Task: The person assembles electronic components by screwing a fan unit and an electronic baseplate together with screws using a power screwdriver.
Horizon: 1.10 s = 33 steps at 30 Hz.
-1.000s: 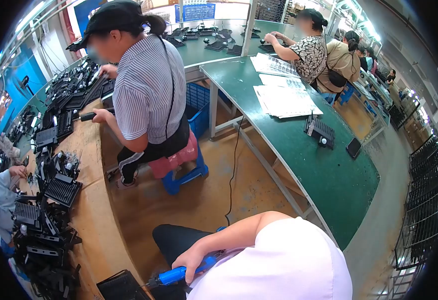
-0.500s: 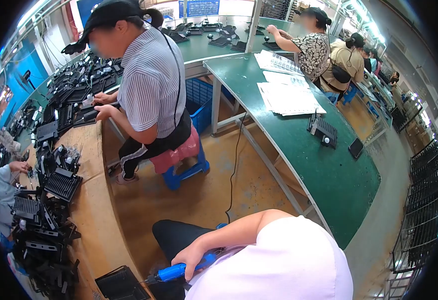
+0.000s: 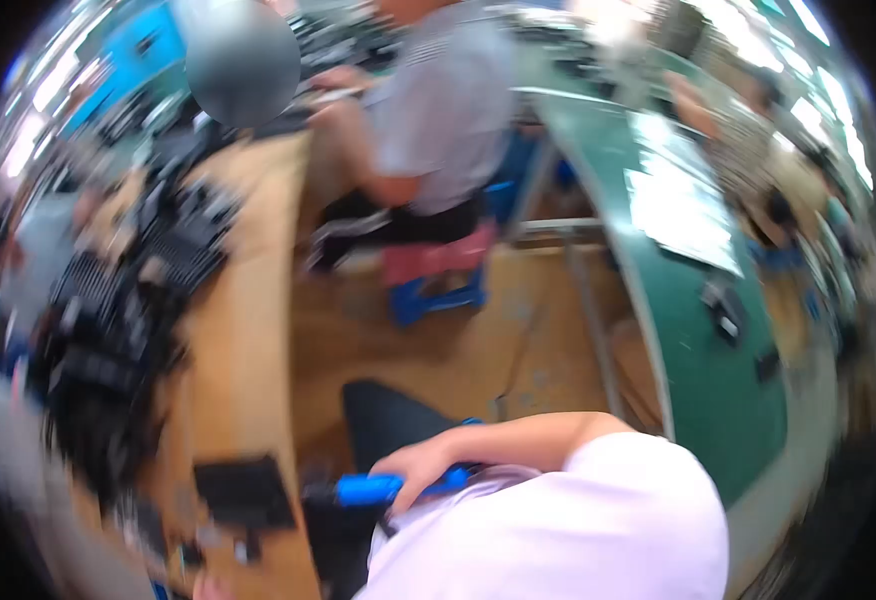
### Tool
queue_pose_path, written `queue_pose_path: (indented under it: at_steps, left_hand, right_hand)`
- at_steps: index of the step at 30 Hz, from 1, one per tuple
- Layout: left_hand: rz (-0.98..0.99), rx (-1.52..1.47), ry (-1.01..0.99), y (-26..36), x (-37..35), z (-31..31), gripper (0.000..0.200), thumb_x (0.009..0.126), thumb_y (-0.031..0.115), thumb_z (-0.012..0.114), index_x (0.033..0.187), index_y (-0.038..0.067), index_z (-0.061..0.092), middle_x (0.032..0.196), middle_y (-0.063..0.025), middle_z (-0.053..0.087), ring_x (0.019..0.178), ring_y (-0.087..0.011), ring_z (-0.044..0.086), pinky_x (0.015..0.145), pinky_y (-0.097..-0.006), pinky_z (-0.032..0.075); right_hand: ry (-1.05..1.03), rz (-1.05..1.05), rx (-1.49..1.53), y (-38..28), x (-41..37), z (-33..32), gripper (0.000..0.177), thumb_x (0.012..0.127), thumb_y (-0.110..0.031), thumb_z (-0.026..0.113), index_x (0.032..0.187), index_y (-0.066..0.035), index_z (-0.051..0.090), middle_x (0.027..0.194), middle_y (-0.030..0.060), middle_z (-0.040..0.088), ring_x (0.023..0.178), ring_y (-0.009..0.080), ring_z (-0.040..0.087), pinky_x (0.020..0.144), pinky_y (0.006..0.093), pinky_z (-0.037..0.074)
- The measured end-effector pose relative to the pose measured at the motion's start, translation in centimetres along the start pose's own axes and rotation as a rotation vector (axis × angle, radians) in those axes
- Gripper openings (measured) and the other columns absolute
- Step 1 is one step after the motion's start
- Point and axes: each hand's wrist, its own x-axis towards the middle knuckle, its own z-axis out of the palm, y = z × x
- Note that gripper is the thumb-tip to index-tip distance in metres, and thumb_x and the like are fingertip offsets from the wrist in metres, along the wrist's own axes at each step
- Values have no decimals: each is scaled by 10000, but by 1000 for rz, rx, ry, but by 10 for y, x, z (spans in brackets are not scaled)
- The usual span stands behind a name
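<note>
My right hand point(image 3: 420, 470) is wrapped round a blue electric screwdriver point(image 3: 366, 489), its nose toward the wooden table. Just past the table's edge from it lies a flat black rectangular part point(image 3: 246, 492), like a lamp housing, apart from the tool. Beside that part sits a small dark piece with a light spot point(image 3: 248, 548), too blurred to name. Only a bit of my left hand point(image 3: 213, 587) shows at the bottom edge, below these pieces; its fingers are smeared and cut off.
Black housings point(image 3: 108, 350) lie heaped along the wooden table point(image 3: 248, 330). Across the gap, a co-worker sits on a blue stool point(image 3: 438, 297). The green table point(image 3: 698, 400) at right bears white papers point(image 3: 673, 215), a black fixture point(image 3: 724, 312) and a dark flat object point(image 3: 766, 364).
The view has swung and is blurred. A bit of my left hand has come in at the bottom edge. The screwdriver's nose now shows farther from the black part; my right hand still holds it.
</note>
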Motion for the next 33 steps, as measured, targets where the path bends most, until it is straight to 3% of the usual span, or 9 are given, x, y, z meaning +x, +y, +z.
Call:
queue_pose_path:
  at_steps: [1,2,3,4,6,7,11,21,33]
  left_hand:
    - [-21,-271,155,9,-7,37,239,911,161,680,1055,-23,727,981,-134,722,890,-209,675,773,-318,541]
    - [-261,-170,56,59,-25,53,199,887,114,716,1031,-22,734,963,-103,719,894,-173,673,781,-291,534]
    - [-231,-177,-57,58,-28,67,146,891,67,721,1001,-26,745,994,-63,745,895,-145,669,804,-267,521]
    - [-199,-149,-122,73,-31,78,141,888,82,736,992,-10,755,966,-45,739,893,-121,659,814,-262,515]
    - [-28,-57,-112,33,-23,108,98,880,103,737,952,42,766,954,-81,746,897,-172,690,828,-288,525]
    - [209,19,-66,19,-14,119,93,862,75,749,937,22,763,914,-73,718,881,-176,661,790,-286,515]
    - [315,169,90,13,-6,147,69,785,76,785,854,78,784,878,-49,689,847,-232,626,780,-339,508]
    - [287,235,214,19,-5,167,73,776,119,819,845,125,795,880,-18,629,919,-237,568,852,-368,456]
    - [243,300,147,23,-4,178,58,808,166,793,848,126,779,991,10,631,1074,-261,532,959,-423,402]
  right_hand:
    - [-49,132,-2,-9,-11,-7,815,815,-425,808,1406,22,469,1115,139,640,860,183,656,770,333,541]
    - [4,60,7,0,-10,-3,722,812,-397,804,1323,22,512,983,111,657,810,169,657,735,332,547]
    - [7,11,-68,17,-6,-5,768,813,-417,807,1367,15,496,1037,119,652,844,171,655,775,328,542]
    - [-7,174,-7,-14,-17,-6,805,813,-403,813,1412,9,468,1062,123,646,856,176,657,779,332,543]
    - [-30,232,48,-15,-13,-9,791,832,-328,810,1438,15,436,990,110,650,805,158,658,746,321,539]
    - [-21,247,58,-14,-8,-13,771,838,-297,809,1433,19,435,952,102,649,779,152,656,729,317,536]
    - [-18,253,115,-12,0,-14,752,833,-205,821,1429,17,418,889,78,618,722,155,644,678,311,535]
    - [-23,254,157,-12,3,-14,745,834,-197,820,1419,22,416,876,78,619,714,158,639,678,307,527]
    - [-56,208,219,-4,7,-17,694,842,-219,828,1369,21,444,856,78,608,682,157,624,647,306,517]
